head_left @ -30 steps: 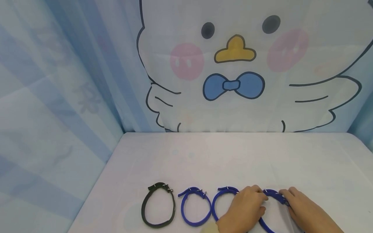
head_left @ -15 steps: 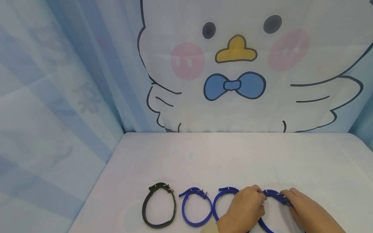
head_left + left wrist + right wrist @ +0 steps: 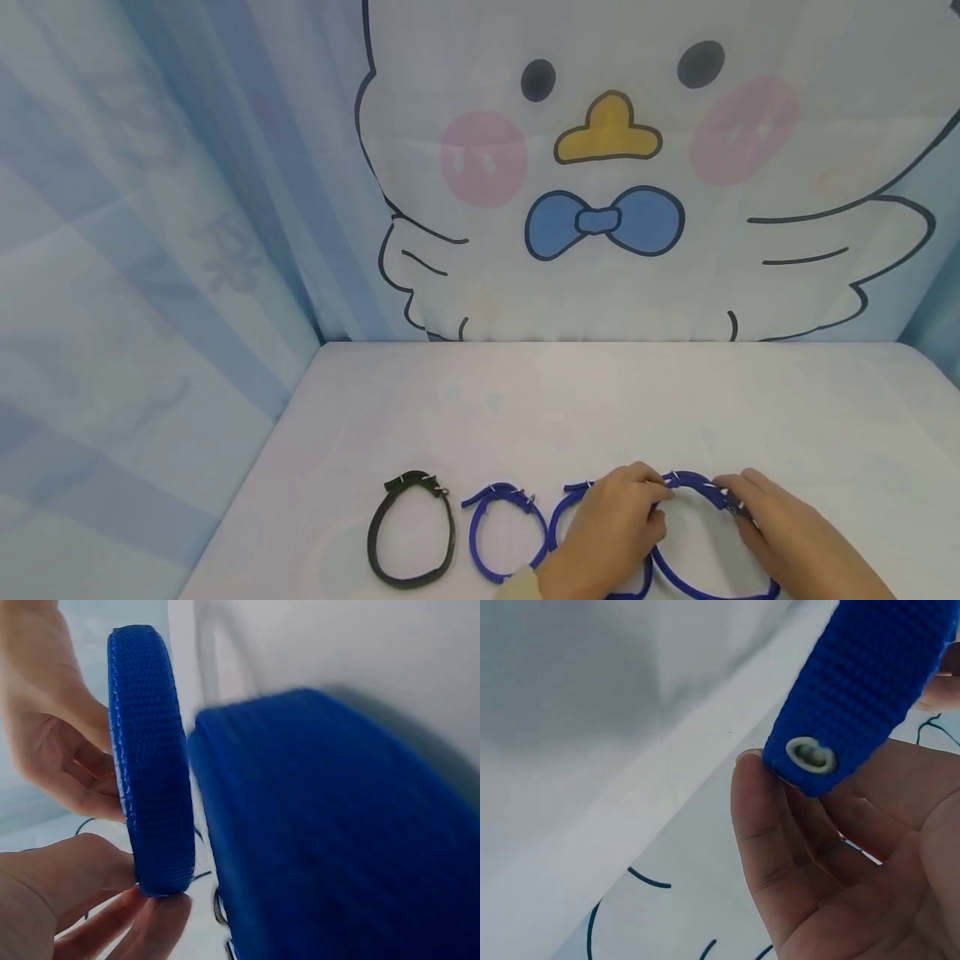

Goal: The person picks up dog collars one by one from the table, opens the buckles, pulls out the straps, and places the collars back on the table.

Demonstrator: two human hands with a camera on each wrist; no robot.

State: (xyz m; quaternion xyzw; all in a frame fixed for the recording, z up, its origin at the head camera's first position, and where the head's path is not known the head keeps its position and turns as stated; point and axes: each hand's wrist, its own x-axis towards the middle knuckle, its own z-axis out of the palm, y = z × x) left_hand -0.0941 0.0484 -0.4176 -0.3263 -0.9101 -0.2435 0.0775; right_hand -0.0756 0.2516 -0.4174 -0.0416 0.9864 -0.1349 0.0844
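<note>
Both hands hold the rightmost blue collar (image 3: pixel 696 481), a webbing strap buckled into a loop. My left hand (image 3: pixel 611 521) pinches the loop's far left side between thumb and fingers; the left wrist view shows the collar's strap (image 3: pixel 154 765) in that grip. On the other side, near the metal buckle parts, my right hand (image 3: pixel 783 525) grips the collar. An eyelet (image 3: pixel 811 755) shows in the strap at the right fingertips in the right wrist view. Another blue collar (image 3: pixel 555 525) lies partly hidden under the left hand and looms large and blurred in the left wrist view.
A smaller blue collar (image 3: pixel 507 577) and a dark green collar (image 3: pixel 372 546) lie to the left, forming a row. They rest on a white-covered table (image 3: pixel 525 408). A printed curtain (image 3: pixel 600 292) hangs behind the table, and another fabric panel (image 3: pixel 150 250) closes the left side.
Both hands have shifted up and left in the head view, carrying the rightmost collar with them. More of its loop shows now. The two leftmost collars have stayed put.
</note>
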